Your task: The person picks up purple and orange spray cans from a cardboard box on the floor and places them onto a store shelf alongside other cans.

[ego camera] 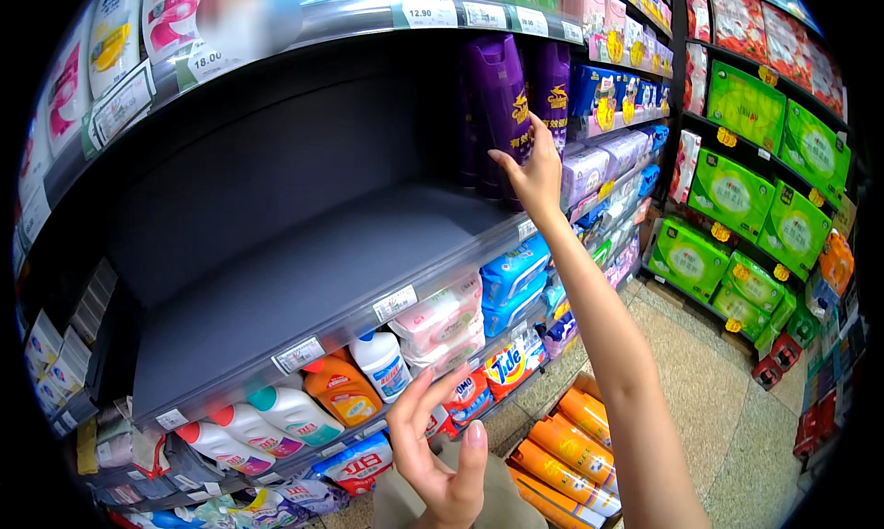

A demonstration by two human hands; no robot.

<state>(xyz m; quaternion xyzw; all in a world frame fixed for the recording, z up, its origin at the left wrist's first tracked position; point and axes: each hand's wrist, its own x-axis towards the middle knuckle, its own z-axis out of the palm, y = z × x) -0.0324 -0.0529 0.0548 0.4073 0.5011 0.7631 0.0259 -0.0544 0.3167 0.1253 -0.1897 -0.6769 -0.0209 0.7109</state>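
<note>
Before me, a tall purple spray can [494,87] stands at the right end of a dark shelf [290,280]. My right hand [539,170] reaches up to it, thumb across its front and fingers at its right side. Whether the hand grips the can or only touches it is not clear. Another purple can [554,80] stands just right of it, and more purple shows behind. Low in front of the shelf, my left hand [442,453] is raised with its fingers apart and nothing in it.
A carton of orange spray cans [566,460] sits on the tiled floor [690,391] below my right arm. Detergent bottles [297,415] and wipe packs [442,322] line the lower shelf. Overhead runs a shelf edge with price tags [425,12]. Green tissue packs [732,184] fill a rack at right.
</note>
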